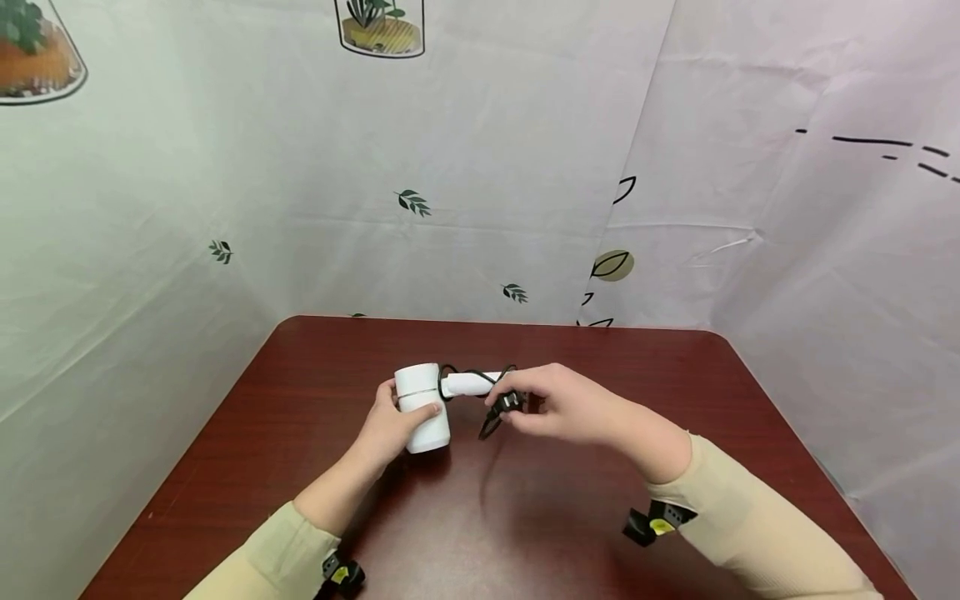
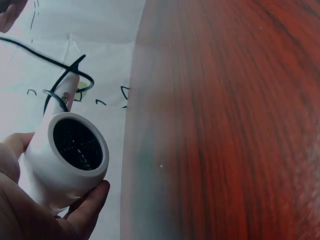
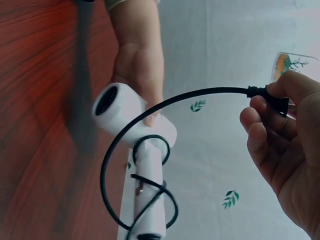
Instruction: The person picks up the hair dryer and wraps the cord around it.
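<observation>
I have the left hand (image 1: 392, 427) gripping the white hair dryer (image 1: 422, 407) over the worktop (image 1: 450, 533), at seven o'clock in my head view; the right hand (image 1: 562, 403) pinches the plug (image 1: 511, 402) toward three o'clock.

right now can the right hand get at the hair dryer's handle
Probably not cleanly: the handle is close, but the right hand holds the plug, and the cord loops around the handle.
</observation>
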The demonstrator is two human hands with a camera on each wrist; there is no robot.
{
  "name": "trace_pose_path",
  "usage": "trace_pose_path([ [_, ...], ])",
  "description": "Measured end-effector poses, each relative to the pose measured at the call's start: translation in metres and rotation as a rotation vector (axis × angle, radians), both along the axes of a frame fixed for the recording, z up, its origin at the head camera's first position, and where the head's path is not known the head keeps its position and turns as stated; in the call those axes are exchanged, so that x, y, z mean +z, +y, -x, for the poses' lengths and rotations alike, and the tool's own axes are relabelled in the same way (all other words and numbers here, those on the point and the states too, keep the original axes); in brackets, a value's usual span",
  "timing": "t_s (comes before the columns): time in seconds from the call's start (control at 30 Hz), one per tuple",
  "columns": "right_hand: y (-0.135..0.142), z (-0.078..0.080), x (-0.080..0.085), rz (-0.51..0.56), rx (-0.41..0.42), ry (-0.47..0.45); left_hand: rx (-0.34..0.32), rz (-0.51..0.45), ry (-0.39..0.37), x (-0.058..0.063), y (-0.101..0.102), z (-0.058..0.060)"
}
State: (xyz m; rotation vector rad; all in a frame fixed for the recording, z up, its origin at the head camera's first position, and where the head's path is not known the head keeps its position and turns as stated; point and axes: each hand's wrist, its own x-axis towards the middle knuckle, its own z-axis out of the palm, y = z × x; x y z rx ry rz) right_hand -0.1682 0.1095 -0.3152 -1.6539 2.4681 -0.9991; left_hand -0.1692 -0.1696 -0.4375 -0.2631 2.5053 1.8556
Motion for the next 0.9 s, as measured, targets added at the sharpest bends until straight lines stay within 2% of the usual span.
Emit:
trace_pose_path([
  [0.2,-0.005,0.008,0.006,0.073,-0.034,-0.059,-0.037,0.055,0.02,-0.001,0.003,-0.002],
  [0.43,-0.005,0.017,0.009,0.171,-0.086,-0.132,-0.072,0.111,0.034,0.003,0.008,-0.008],
  [0.67,-0.001,0.022,0.011,0.267,-0.136,-0.269,-0.096,0.133,0.037,0.002,0.009,-0.009],
  [0.9,0.004,0.035,0.007,0.331,-0.16,-0.322,-0.125,0.135,0.025,0.002,0.012,-0.011],
])
